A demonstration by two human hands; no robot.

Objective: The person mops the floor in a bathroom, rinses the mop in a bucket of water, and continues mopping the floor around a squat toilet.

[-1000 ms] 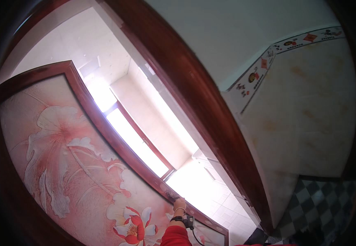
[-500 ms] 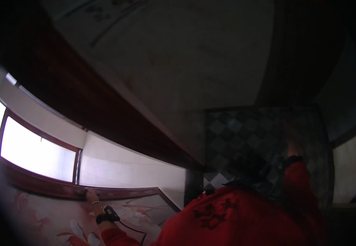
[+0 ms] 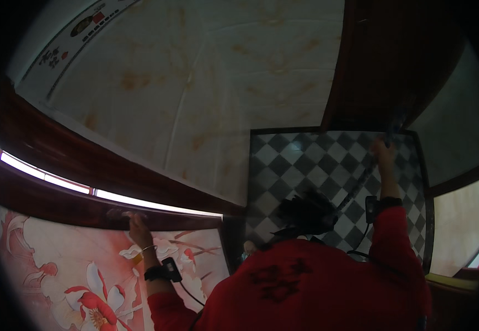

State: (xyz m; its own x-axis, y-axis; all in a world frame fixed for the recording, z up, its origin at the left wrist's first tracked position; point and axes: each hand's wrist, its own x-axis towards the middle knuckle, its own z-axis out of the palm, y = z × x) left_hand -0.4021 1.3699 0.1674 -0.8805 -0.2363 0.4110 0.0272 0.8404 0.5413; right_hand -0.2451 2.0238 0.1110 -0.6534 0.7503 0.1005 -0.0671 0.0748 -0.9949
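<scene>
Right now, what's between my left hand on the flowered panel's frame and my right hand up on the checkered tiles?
In the head view, between the left hand and the right hand lie the dark wooden frame and checkered tiles, with a black dust mop head lower down.

The left hand (image 3: 138, 230) lay against the dark wooden door frame (image 3: 85, 207), above the flower-painted glass panel (image 3: 57, 276). Well apart to the right, the right hand (image 3: 384, 151) was raised before the black-and-white chequered tiled wall (image 3: 305, 165), beside the dark wooden post (image 3: 383, 60). The marbled beige wall (image 3: 195, 83) stood between them.
</scene>
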